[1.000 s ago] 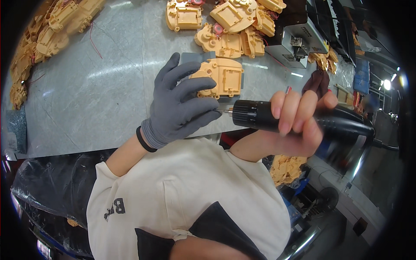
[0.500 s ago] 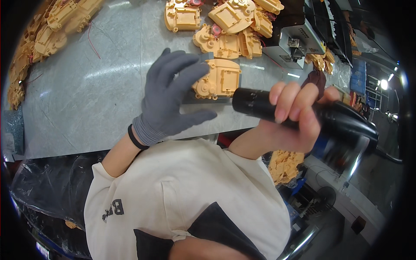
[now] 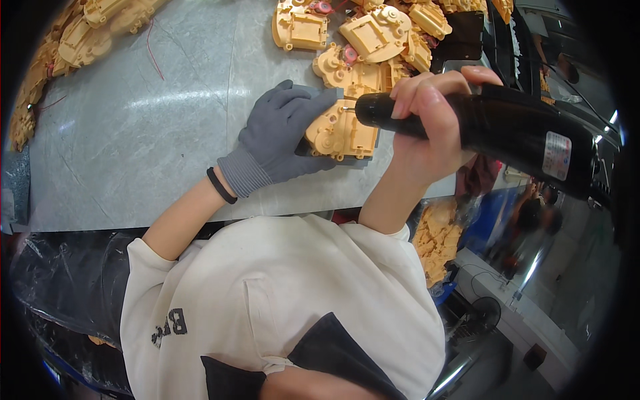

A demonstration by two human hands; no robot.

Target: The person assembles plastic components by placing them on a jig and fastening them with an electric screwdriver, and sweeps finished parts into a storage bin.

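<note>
The left hand (image 3: pixel 275 141), in a grey glove, has its forefinger (image 3: pixel 323 101) and thumb (image 3: pixel 319 164) spread apart around the left part of a yellow housing (image 3: pixel 339 137), the forefinger at the far side and the thumb at the near side; whether they press on it, I cannot tell. The bare right hand (image 3: pixel 433 123) has its fingers (image 3: pixel 433 100) wrapped around a black driver (image 3: pixel 390 112), held nearly level and pointing left. The driver's bit (image 3: pixel 351 109) is at the far edge of the housing; whether it touches is too small to tell.

The housing lies on a grey fixture (image 3: pixel 363 162) on the surface (image 3: pixel 167 160), in front of the person. Just beyond it is a group of similar housings (image 3: pixel 377 33), some with red parts (image 3: pixel 350 55). A black box (image 3: pixel 460 43) stands to their right. At the far left is another pile of housings (image 3: pixel 87 40), with a thin red wire (image 3: pixel 153 53) trailing onto the surface. A dark red cloth (image 3: pixel 480 175) is to the right, beyond the right forearm.

On the near side are the person's white shirt (image 3: pixel 280 267), a black bag (image 3: pixel 73 287) at the left, and more yellow parts (image 3: pixel 437 240) and a fan (image 3: pixel 485 313) at the right.
</note>
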